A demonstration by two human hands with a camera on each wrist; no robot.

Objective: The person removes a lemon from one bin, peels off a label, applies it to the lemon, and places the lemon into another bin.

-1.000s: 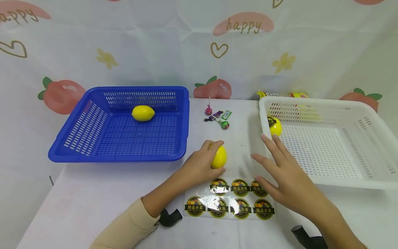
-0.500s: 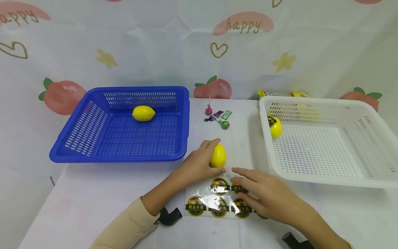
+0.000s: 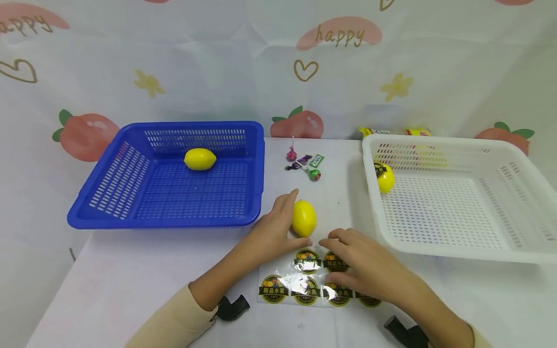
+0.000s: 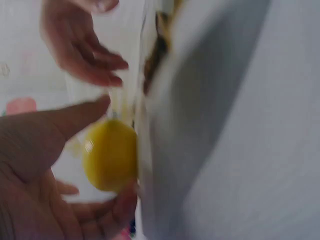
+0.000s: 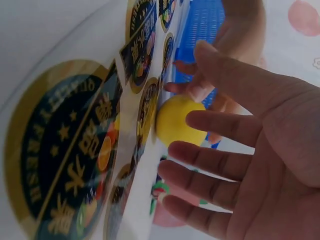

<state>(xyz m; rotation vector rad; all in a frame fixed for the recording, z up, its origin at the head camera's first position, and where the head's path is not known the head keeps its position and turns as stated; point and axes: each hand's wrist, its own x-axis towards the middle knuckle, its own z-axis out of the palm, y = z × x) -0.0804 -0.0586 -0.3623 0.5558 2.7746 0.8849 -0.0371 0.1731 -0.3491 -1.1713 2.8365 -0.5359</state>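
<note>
A yellow lemon [image 3: 304, 219] lies on the white table just behind the sticker sheet. My left hand [image 3: 271, 224] is at its left side with thumb and fingers spread apart. In the left wrist view the lemon [image 4: 111, 155] sits between the thumb and the fingertips [image 4: 125, 200]. My right hand [image 3: 370, 266] hovers over the sticker sheet [image 3: 285, 270], hiding part of it; its fingers are apart and hold nothing. Round black-and-gold fruit stickers [image 3: 306, 290] are on the clear sheet. From the right wrist view, the right fingers [image 5: 210, 157] point toward the lemon.
On the left stands a blue basket [image 3: 191, 222] with another lemon [image 3: 200, 159] in it. The white basket [image 3: 457, 251] at right holds a lemon [image 3: 385, 178] bearing a sticker. Several wrapped candies [image 3: 314, 174] lie between them; yellow packets [image 3: 418, 132] show behind the white basket.
My right hand has come leftward and down from beside the white basket to over the sticker sheet. My left hand has loosened from the lemon, drawing slightly left; the lemon stays almost in place.
</note>
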